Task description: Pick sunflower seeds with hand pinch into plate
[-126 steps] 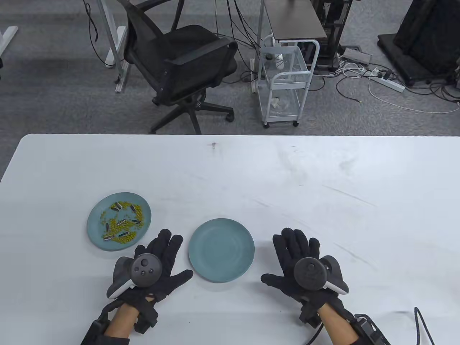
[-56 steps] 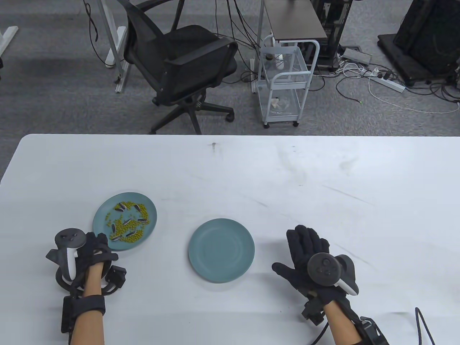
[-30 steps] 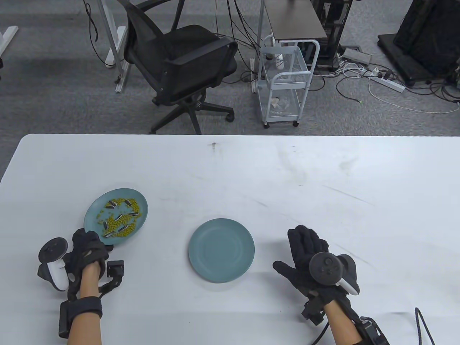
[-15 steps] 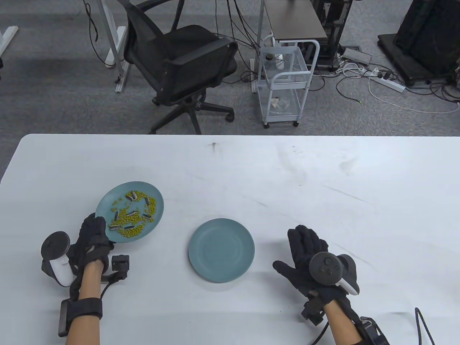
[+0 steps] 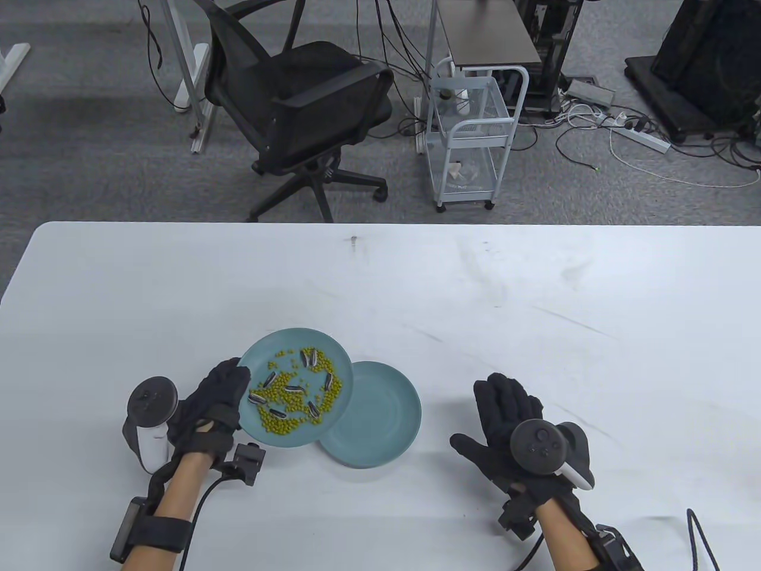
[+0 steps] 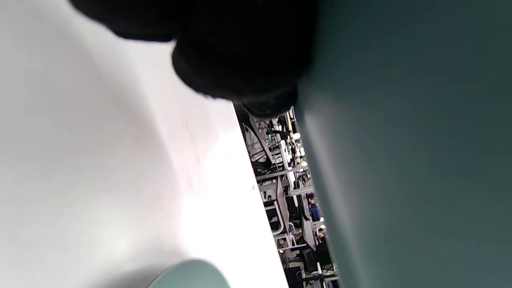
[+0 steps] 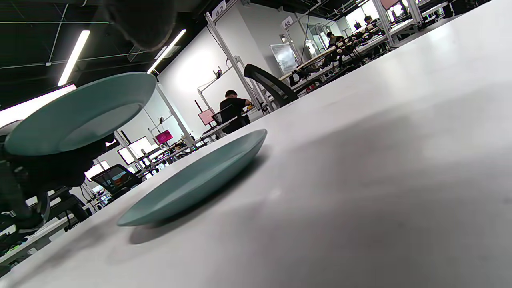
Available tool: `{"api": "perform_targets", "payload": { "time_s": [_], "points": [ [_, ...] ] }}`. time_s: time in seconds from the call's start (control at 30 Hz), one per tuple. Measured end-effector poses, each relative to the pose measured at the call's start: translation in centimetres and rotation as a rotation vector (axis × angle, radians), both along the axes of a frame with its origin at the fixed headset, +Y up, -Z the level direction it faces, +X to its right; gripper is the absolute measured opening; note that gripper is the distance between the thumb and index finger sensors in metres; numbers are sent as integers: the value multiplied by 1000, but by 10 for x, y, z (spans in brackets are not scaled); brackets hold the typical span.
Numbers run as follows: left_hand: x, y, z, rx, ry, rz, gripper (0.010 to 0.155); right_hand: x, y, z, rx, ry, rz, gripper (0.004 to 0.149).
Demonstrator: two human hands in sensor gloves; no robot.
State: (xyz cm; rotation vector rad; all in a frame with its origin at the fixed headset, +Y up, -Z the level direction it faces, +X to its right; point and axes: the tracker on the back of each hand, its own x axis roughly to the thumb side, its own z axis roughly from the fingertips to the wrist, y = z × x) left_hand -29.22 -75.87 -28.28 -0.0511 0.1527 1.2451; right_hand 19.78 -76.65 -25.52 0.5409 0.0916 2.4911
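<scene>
My left hand [image 5: 217, 398] grips the left rim of a teal plate [image 5: 267, 348] and holds it lifted above the table. That plate carries several striped sunflower seeds [image 5: 295, 389] among many green beans [image 5: 279, 416]. Its right edge overlaps the empty teal plate [image 5: 383, 416] lying on the table. In the right wrist view the lifted plate [image 7: 80, 112] hangs above the empty plate [image 7: 192, 180]. In the left wrist view the held plate's underside [image 6: 408, 144] fills the right side. My right hand [image 5: 505, 416] rests flat and open on the table, right of the empty plate.
The white table [image 5: 535, 297] stretches far beyond the plates. An office chair [image 5: 297, 113] and a white wire cart [image 5: 469, 137] stand on the floor past its far edge. A black cable [image 5: 701, 535] lies at the bottom right.
My left hand took hold of the seed plate's rim, lifted it and carried it right, so it now overlaps the empty plate. My right hand has stayed flat on the table.
</scene>
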Motion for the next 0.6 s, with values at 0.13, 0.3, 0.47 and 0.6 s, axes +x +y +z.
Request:
{"api": "perform_targets", "payload": {
  "time_s": [0.13,0.3,0.47,0.6],
  "points": [
    [13,-7,13,-8,-13,-14,42,-1,-1,1,-7,5,-3,91],
    [17,-13,12,-11,-22,-35,41,-2,0,1,-11,15,9,89],
    [16,-17,9,-26,-46,-23,41,-4,18,4,47,15,-48,84],
    [17,-18,8,-32,-60,-19,41,-16,39,6,96,45,-63,78]
  ]
}}
